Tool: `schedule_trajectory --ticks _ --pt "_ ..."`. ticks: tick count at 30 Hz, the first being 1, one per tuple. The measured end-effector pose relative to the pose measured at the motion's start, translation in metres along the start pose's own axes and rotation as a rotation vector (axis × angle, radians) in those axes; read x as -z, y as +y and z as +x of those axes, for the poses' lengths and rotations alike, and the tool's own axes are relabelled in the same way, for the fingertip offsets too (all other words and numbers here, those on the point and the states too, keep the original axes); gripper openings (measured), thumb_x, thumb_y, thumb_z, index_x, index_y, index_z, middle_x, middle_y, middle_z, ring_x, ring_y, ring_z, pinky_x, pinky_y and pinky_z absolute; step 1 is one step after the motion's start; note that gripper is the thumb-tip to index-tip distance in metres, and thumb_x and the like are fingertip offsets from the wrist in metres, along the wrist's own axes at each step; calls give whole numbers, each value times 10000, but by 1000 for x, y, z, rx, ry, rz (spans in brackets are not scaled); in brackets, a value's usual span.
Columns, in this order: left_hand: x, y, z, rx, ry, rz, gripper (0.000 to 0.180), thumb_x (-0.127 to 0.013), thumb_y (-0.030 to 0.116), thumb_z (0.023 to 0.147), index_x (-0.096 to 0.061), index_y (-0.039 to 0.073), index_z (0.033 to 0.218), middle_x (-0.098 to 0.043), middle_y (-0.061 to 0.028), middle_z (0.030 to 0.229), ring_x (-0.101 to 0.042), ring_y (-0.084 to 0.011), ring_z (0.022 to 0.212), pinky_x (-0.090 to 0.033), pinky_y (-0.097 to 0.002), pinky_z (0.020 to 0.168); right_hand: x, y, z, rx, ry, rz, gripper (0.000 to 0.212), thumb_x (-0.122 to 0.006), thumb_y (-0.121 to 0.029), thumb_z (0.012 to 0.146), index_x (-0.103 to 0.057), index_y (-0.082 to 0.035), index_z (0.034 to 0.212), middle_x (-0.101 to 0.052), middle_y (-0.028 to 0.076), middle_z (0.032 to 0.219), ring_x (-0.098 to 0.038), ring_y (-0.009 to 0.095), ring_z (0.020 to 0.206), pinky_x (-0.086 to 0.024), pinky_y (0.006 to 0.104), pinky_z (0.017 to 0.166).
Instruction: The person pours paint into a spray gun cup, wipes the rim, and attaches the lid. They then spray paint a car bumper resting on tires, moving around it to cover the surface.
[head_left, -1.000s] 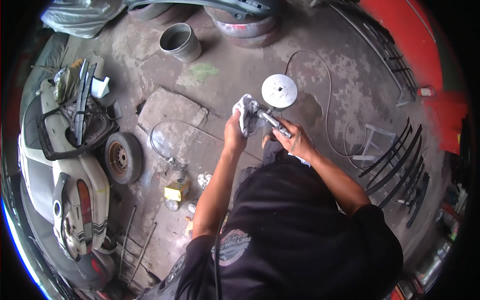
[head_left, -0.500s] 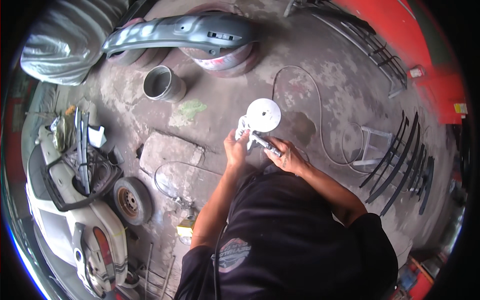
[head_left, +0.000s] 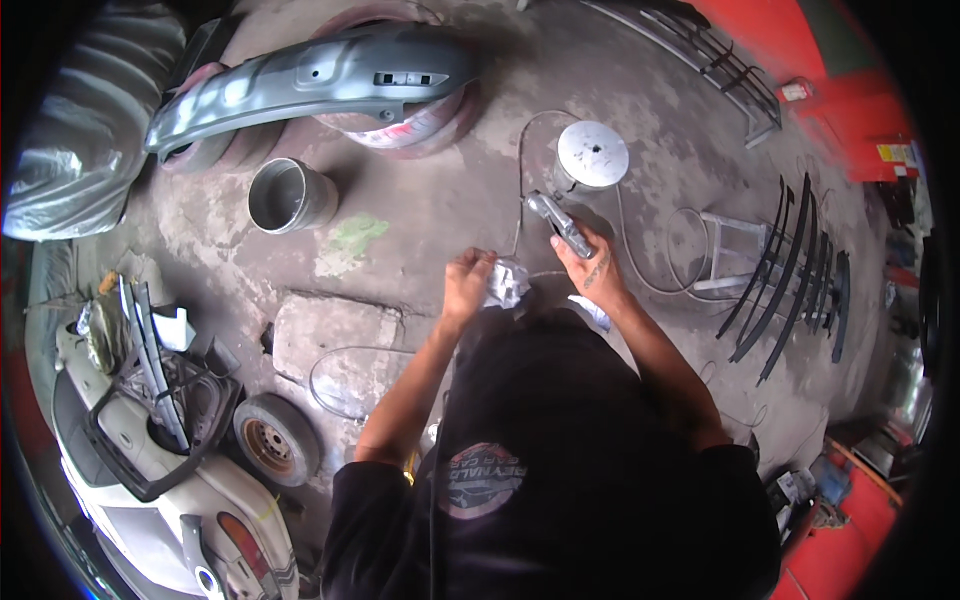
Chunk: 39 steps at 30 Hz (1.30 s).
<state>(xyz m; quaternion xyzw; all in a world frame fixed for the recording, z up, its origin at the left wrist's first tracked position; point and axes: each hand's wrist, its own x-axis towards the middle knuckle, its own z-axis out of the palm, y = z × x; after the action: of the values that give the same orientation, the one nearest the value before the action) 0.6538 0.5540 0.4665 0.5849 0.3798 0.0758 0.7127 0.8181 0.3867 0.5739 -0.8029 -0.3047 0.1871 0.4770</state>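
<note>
My right hand (head_left: 590,268) is closed around a silver spray gun (head_left: 562,226), held out in front of my body. A round cup with a pale, flat lid (head_left: 593,153) sits beyond the hand; a small dark hole marks the lid's middle. Left of it, my left hand (head_left: 466,285) clutches a crumpled white wipe (head_left: 507,283), apart from the gun. I cannot tell whether the wipe is paper or cloth. Another white scrap (head_left: 590,312) shows beside my right wrist, partly hidden by it.
A thin hose (head_left: 632,255) loops over the stained concrete floor. Ahead stand a grey bucket (head_left: 293,196) and a grey car bumper (head_left: 320,85) resting on tyres. Dark trim strips (head_left: 790,275) lie at right. A wheel (head_left: 277,440) and car body parts (head_left: 160,450) fill the left.
The spray gun has moved forward and right in my right hand, away from my left. My left hand has come off the gun with the wipe. The view has shifted slightly.
</note>
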Motion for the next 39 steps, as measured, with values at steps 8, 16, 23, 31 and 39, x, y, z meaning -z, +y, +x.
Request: schedule_trajectory --ticks 8,16,23,31,39 --pt "-32 93 5 -477 -156 205 186 -634 -40 985 -729 -16 1143 -731 -101 1117 -675 -144 991 -543 -301 863 3 -15 34 37 159 -13 246 -696 -192 995 -673 26 1105 -697 198 888 -675 358 783 -535 421 744" --pt "-66 88 34 -23 -148 -23 202 -687 122 995 -756 -35 1103 -766 -77 973 -674 -126 890 -538 -287 786 31 5 52 -86 61 -69 399 -706 -218 988 -665 7 1315 -745 220 1115 -729 329 1041 -547 402 921" --pt "-93 85 38 14 -82 -138 164 -687 46 948 -760 -25 1077 -771 -92 932 -689 -127 794 -546 -266 706 52 40 83 16 -41 59 352 -710 -166 976 -669 -20 1294 -746 190 1023 -735 313 933 -557 417 845" --pt "-179 79 57 21 -261 -313 135 -760 58 970 -784 -39 1060 -770 -33 919 -651 -64 830 -524 -238 730 82 25 134 15 -92 77 388 -670 -256 1006 -652 -13 1308 -732 239 1099 -717 415 1008 -552 468 859" --pt "-175 103 92 -30 -283 -295 127 -767 47 958 -786 -35 1053 -762 -22 914 -655 -70 820 -538 -248 729 87 13 158 99 26 147 184 -681 -147 1009 -653 28 1059 -615 114 730 -600 176 636 -474 373 581"
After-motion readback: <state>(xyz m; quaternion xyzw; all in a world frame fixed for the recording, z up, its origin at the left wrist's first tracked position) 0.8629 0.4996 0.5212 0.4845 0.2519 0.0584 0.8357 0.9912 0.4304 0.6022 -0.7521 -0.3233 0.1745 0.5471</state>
